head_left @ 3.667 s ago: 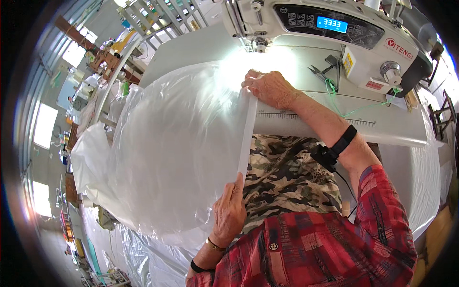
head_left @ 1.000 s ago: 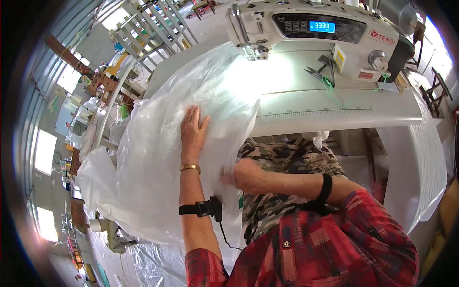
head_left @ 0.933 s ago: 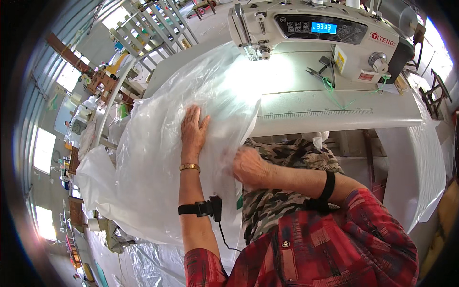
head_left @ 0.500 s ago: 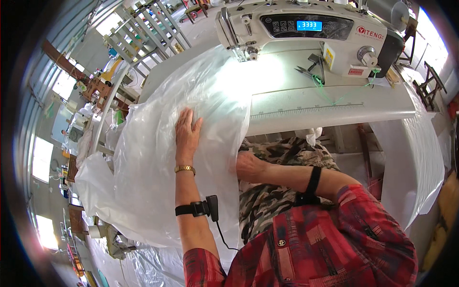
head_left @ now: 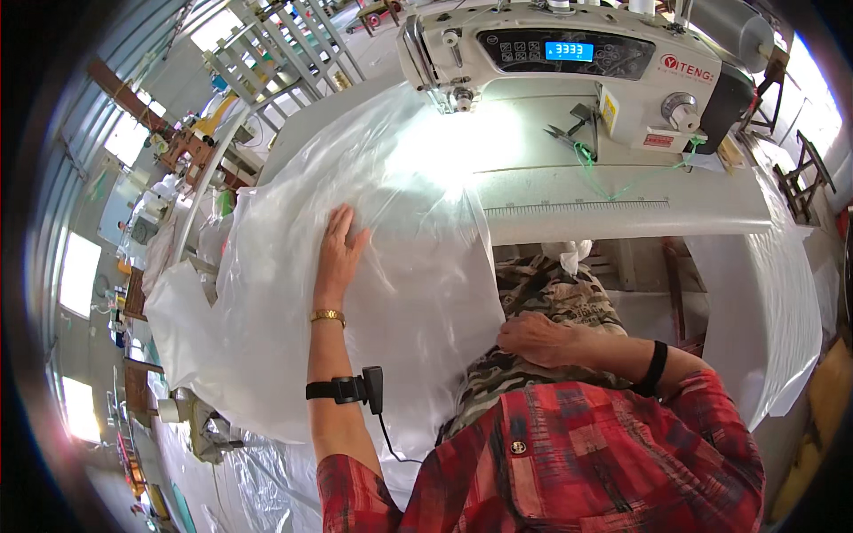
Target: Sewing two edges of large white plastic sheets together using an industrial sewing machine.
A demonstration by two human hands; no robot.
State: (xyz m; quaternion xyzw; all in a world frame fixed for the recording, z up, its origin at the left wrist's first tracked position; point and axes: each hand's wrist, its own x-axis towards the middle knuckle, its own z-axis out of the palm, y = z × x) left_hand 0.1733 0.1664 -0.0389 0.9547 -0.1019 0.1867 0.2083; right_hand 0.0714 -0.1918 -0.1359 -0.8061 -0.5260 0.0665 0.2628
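A large translucent white plastic sheet [head_left: 418, 311] drapes over the left part of the sewing table and down across my lap. Its upper end runs beneath the needle end of a white sewing machine [head_left: 551, 58], where a bright lamp washes out detail. My left hand [head_left: 338, 253] rests flat on the sheet, fingers stretched forward and thumb apart. Over my camouflage trousers [head_left: 569, 293], my right hand [head_left: 531, 339] is closed at the sheet's right edge, gripping it; the fingertips are hidden.
Thread snips [head_left: 569, 140] with green cord lie on the table [head_left: 613, 209] below the machine's arm. More plastic sheeting [head_left: 737, 320] hangs at the right end. Grey metal racks [head_left: 289, 62] stand beyond the table at the far left, and a clamp-like metal fixture [head_left: 203, 426] sits at the near left.
My right hand has moved right and toward me, drawing the sheet's edge further across my lap. My left hand has shifted slightly left, still flat on the sheet.
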